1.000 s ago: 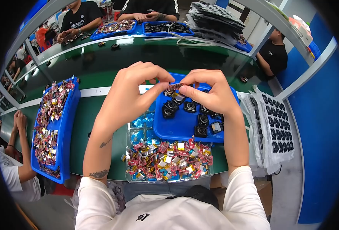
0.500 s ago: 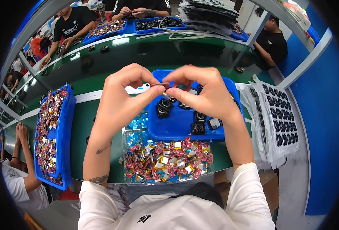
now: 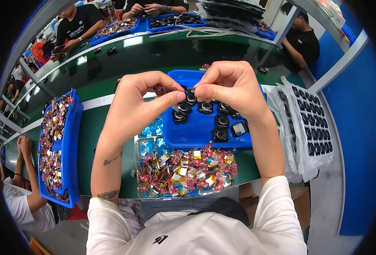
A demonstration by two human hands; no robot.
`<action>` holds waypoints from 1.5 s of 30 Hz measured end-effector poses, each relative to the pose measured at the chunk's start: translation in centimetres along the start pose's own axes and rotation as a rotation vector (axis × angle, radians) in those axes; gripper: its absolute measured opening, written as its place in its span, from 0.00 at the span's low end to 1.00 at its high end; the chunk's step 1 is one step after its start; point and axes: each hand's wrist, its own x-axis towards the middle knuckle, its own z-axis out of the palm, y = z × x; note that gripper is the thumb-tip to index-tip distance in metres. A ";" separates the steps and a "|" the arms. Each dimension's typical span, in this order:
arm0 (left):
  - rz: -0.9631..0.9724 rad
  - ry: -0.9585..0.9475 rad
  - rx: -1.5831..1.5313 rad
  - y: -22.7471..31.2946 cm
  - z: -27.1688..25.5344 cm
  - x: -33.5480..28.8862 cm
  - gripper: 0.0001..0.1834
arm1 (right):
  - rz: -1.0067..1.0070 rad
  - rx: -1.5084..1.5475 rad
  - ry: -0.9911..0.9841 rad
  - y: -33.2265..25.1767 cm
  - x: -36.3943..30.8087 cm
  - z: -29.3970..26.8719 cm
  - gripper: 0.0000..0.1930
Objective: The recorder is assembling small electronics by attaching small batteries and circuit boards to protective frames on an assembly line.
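My left hand [image 3: 147,100] is closed, its thumb and fingers pinching a small red circuit board [image 3: 166,90]. My right hand [image 3: 234,89] is also closed in a pinch, a short gap to the right of the left one. What lies between its fingertips is too small to make out. Both hands are raised over a blue tray [image 3: 196,132] that holds several black watch-like housings [image 3: 221,135], one of them with a silver-grey block [image 3: 239,128] in it. Nearer my body, red boards with silver and yellow battery cells [image 3: 183,172] lie heaped in a clear plastic tray [image 3: 139,193].
Left stands a long blue tray [image 3: 74,148] filled with similar boards. White foam-like sheets [image 3: 306,165] carrying rows of black housings lie right. A green conveyor surface [image 3: 154,55] runs behind. Co-workers sit across it and at left; grey metal posts [image 3: 345,63] frame the station.
My hands have drawn apart; before, their fingertips met at the red board. The board has shifted slightly left with my left hand. Across the conveyor, the left co-worker's hands have come together.
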 end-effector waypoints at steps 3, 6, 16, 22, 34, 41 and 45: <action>-0.021 0.015 -0.127 0.2 0.3 0.0 0.07 | 0.069 0.136 -0.043 -0.1 -0.1 0.0 0.07; 0.028 0.001 -0.157 0.0 0.5 0.1 0.06 | 0.070 0.243 -0.147 0.4 0.0 0.1 0.08; 0.021 -0.005 -0.041 -0.4 -0.3 0.1 0.07 | 0.106 -0.456 -0.084 3.5 0.9 -0.3 0.02; 0.022 0.137 0.068 -0.6 -0.1 0.1 0.08 | 0.128 -1.218 -0.377 5.2 0.0 0.9 0.28; -0.021 0.238 0.074 -1.1 0.3 0.3 0.06 | 0.239 -0.269 0.002 5.4 1.3 0.8 0.13; 0.075 0.336 0.245 -1.6 0.9 0.5 0.05 | 0.126 -0.032 0.152 2.5 0.9 2.2 0.14; 0.067 0.378 0.297 -1.6 1.0 0.5 0.07 | 0.096 -0.038 0.168 2.2 0.6 2.7 0.13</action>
